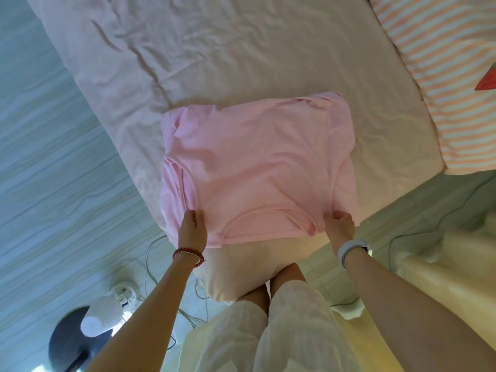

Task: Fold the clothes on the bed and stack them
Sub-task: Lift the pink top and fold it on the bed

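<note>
A pink T-shirt (257,167) lies folded in half on the near corner of the bed (241,55), its neckline toward me. My left hand (192,229), with a red bead bracelet on the wrist, pinches the shirt's near left shoulder. My right hand (339,226), with a white watch on the wrist, pinches the near right shoulder. Both hands hold the near edge slightly raised over the bed's corner.
A striped pink and white quilt (451,84) lies along the bed's right side. On the pale floor at lower left stands a white fan on a dark round base (80,336) with loose cables (150,267). My legs in pale shorts (271,326) stand against the bed's corner.
</note>
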`<control>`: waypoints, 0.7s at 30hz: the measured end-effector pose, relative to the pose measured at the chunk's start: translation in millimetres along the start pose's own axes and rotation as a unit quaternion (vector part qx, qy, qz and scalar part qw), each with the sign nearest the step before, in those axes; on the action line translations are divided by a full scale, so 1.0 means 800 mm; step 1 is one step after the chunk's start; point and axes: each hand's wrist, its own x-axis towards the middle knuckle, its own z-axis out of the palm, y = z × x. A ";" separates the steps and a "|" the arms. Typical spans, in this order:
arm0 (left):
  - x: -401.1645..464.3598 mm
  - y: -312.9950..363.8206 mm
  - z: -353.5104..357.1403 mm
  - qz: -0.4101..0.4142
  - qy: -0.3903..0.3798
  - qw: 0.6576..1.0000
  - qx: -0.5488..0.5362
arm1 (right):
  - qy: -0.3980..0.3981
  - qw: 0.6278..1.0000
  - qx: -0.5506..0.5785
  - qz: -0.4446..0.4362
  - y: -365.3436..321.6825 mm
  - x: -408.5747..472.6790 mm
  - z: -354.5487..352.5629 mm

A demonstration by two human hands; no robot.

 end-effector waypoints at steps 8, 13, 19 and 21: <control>-0.009 -0.018 -0.014 0.006 0.040 0.998 -0.040 | 0.019 0.990 0.040 -0.132 0.014 -0.013 -0.016; -0.008 -0.028 -0.014 -0.064 0.018 0.989 0.134 | -0.006 0.977 -0.138 -0.162 0.043 -0.008 -0.037; 0.003 0.003 -0.007 -0.077 0.074 0.973 0.203 | -0.050 0.981 -0.131 -0.133 0.031 0.005 -0.034; 0.010 0.025 -0.004 -0.006 0.118 0.966 0.229 | -0.014 0.982 -0.108 -0.152 0.009 0.012 -0.030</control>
